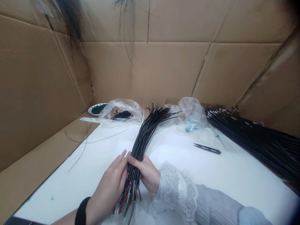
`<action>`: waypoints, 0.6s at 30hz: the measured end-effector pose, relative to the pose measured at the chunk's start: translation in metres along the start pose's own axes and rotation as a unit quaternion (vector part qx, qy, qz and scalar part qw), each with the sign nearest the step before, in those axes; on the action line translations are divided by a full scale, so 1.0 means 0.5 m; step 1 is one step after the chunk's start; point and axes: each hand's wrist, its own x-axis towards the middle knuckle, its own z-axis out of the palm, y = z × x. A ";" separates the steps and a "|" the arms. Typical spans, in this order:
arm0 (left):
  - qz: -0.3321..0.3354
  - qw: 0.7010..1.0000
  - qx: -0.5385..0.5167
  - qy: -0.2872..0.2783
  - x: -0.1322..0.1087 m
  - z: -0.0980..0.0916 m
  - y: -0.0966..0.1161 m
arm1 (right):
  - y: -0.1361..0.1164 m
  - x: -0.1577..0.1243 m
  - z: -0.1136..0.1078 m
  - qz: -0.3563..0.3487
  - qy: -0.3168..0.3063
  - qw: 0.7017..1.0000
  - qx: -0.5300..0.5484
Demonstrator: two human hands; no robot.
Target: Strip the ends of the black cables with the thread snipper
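A bundle of black cables (pixel 146 132) stands tilted between my two hands, its far ends fanned out. Thin coloured wires show at the near ends. My right hand (pixel 148 173) is wrapped round the bundle from the right, thumb across the front. Against the bundle's left side rests my left hand (pixel 114 175), its fingers stretched out and partly hidden behind the cables. To the right, a pair of black thread snips (pixel 207 148) lies on the white table top (pixel 182 165).
A large pile of black cables (pixel 257 134) lies along the right. Clear plastic bags (pixel 192 112) and a plate (pixel 91 110) of dark green bits stand at the back. Loose thin wires (pixel 85 142) lie at left. Cardboard walls (pixel 164 68) enclose the table; dark strands (pixel 72 25) hang above.
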 end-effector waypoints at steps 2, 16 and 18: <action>0.049 0.998 0.034 0.003 0.000 0.001 0.001 | -0.006 -0.003 0.008 0.019 0.024 0.999 0.019; 0.083 0.976 0.161 0.121 -0.007 -0.087 0.070 | -0.057 0.020 0.100 0.031 0.120 0.989 0.078; 0.059 0.989 0.107 0.086 -0.008 -0.087 0.062 | -0.060 0.020 0.103 0.031 0.114 0.989 0.091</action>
